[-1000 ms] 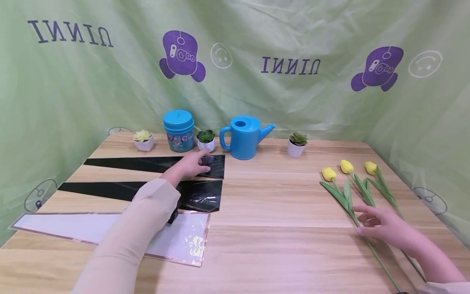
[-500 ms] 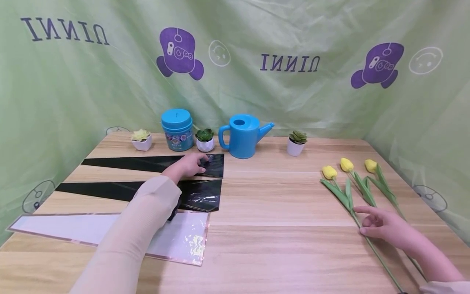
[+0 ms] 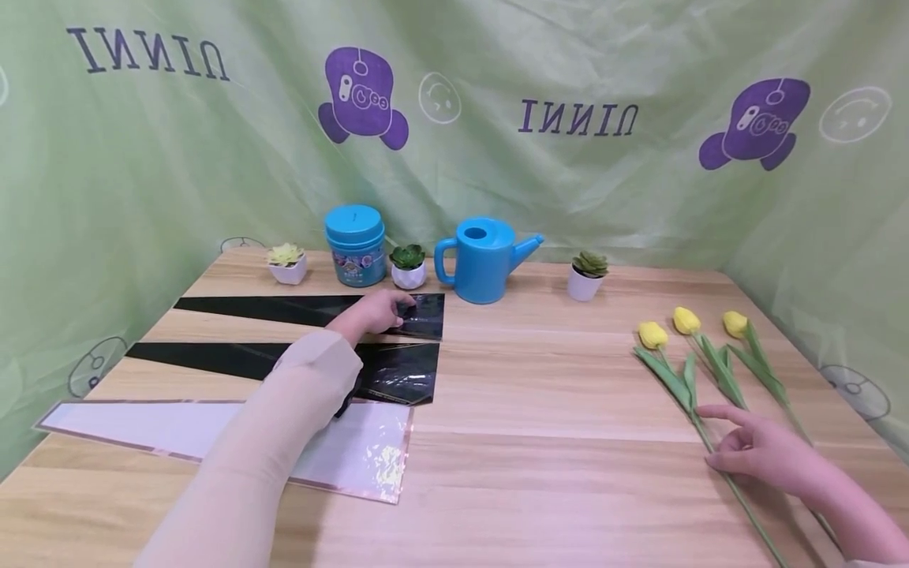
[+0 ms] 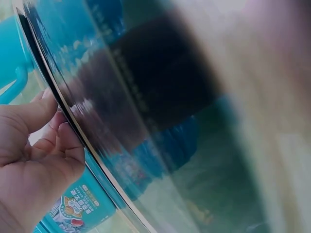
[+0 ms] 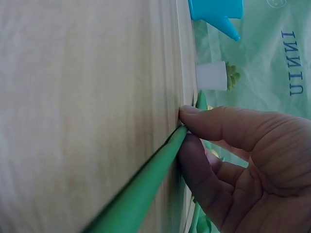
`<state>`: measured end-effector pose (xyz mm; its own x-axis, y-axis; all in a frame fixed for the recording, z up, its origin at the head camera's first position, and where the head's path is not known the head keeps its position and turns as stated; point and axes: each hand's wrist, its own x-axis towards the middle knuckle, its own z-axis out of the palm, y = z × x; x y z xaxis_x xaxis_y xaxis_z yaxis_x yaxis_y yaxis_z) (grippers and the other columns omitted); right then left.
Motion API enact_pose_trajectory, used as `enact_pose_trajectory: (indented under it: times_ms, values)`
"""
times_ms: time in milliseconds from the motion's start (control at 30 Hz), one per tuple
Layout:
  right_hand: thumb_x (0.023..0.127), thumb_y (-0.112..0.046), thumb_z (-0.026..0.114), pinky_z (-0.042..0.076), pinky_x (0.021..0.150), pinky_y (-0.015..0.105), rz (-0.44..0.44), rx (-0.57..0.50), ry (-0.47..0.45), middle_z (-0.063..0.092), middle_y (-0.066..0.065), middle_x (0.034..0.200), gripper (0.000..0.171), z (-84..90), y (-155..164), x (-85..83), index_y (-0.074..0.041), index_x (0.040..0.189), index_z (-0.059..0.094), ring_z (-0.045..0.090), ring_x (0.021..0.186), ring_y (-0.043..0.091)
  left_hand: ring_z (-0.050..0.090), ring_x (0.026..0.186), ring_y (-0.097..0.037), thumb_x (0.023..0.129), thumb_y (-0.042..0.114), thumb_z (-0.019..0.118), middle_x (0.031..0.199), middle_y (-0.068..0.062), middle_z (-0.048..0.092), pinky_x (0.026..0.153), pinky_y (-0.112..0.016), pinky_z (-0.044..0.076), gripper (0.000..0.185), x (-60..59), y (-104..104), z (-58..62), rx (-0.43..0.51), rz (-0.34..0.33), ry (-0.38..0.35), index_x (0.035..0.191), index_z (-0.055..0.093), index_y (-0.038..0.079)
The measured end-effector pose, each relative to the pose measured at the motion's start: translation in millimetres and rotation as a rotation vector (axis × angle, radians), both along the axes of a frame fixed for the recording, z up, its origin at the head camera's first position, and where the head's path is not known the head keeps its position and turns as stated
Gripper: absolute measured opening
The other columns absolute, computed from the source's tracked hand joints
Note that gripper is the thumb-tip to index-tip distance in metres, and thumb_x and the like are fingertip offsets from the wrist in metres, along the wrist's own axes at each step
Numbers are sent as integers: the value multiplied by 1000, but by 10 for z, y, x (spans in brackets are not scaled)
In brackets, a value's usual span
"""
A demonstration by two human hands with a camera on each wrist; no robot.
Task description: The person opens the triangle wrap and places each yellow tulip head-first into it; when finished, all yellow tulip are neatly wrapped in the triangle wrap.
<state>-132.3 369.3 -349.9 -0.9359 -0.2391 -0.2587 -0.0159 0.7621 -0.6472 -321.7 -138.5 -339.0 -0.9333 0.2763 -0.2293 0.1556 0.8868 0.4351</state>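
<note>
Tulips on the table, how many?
3, side by side on the table's right: left tulip, its stem pinched by the right hand; middle tulip; right tulip. None seems hidden.

Left hand (image 3: 375, 312) on black sheet (image 3: 312, 308), right hand (image 3: 763, 455) on tulip stem (image 3: 717, 465)

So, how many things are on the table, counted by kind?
Yellow tulips: 3
Potted succulents: 3
Black wrapping sheets: 2
White wrapping sheet: 1
Blue watering can: 1
Blue jar: 1
Total: 11

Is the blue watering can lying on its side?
No, the blue watering can stands upright at the back of the table, spout pointing right.
</note>
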Motion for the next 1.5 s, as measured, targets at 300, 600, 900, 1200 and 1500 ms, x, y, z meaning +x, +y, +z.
enact_pose_trajectory:
  times_ms: [300,600,900,1200,1500]
  values:
    - [81,-12,68,41,52,24,-42,-10,-27,57,5,71,73,36,-31,17,12,135,26,49,57,7,49,71,-20,90,4,54,84,-9,52,63,-28,40,45,-33,20,17,-29,-14,8,134,49,14]
    - [81,-8,65,48,59,27,-126,8,-50,62,6,77,69,69,-86,-9,12,134,26,56,65,11,52,89,-26,92,4,51,124,-19,53,74,-33,43,45,-42,-14,5,-19,-16,8,135,48,14]
    - [85,-9,62,50,63,27,-152,-69,-13,63,7,83,66,44,-81,7,13,134,26,57,68,9,49,92,-25,92,9,54,129,-19,50,84,-37,39,48,-50,-83,-33,69,-4,-60,139,43,14]
    - [88,-7,59,51,69,23,-266,-364,109,63,-2,85,40,4,-120,-33,-35,114,46,62,75,10,46,107,-27,93,6,52,141,-18,39,91,-39,37,45,-6,-83,-15,75,10,-63,136,46,13]
    - [88,6,54,51,71,19,-370,-953,58,61,-7,91,34,16,-326,-159,-26,94,65,63,78,7,37,126,-35,89,0,54,140,-21,37,103,-46,30,38,-23,-70,-50,68,-54,10,126,57,5]
